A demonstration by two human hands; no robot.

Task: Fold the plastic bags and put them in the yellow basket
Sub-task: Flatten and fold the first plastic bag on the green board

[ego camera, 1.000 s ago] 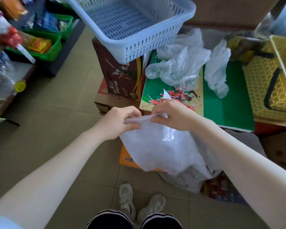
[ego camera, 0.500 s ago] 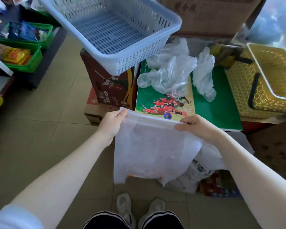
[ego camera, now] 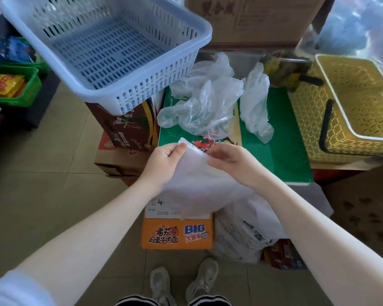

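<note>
I am holding a white plastic bag (ego camera: 199,182) up in front of me, its top edge gathered between both grips so a fold can be brought together. My left hand (ego camera: 164,164) is pinching one upper corner; my right hand (ego camera: 228,161) is pinching the other, I think, though the film is hiding its fingertips. The bag is hanging thin, milky and creased. Beyond the grips, crumpled clear bags (ego camera: 203,109) are waiting on a green box (ego camera: 281,151); right of them the yellow basket (ego camera: 349,107) is sitting.
</note>
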